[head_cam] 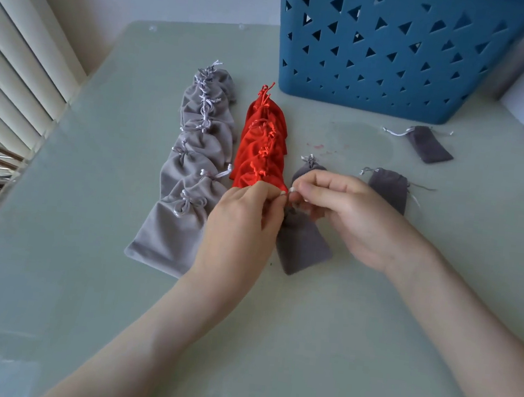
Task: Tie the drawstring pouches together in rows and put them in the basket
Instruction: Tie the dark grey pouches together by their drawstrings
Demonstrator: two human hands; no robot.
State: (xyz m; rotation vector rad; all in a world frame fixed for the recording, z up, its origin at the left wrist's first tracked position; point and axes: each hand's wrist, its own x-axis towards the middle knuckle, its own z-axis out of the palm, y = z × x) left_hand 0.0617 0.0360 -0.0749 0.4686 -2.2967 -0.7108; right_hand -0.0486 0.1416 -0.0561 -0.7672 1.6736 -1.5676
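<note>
A row of light grey pouches (190, 165) tied together lies on the left of the table. Beside it lies a tied row of red pouches (261, 143). Just right of the red row, two small dark grey pouches overlap: the near one (302, 246) lies below my hands, the far one (305, 170) peeks out above them. My left hand (242, 222) and my right hand (346, 213) meet over these two, each pinching a thin pale drawstring between thumb and fingertips. The knot itself is hidden by my fingers.
A blue plastic basket (395, 54) with triangular holes stands at the back right. Two loose dark grey pouches lie to the right, one near my right hand (388, 189) and one farther back (429, 145). Window blinds (20, 59) run along the table's left edge.
</note>
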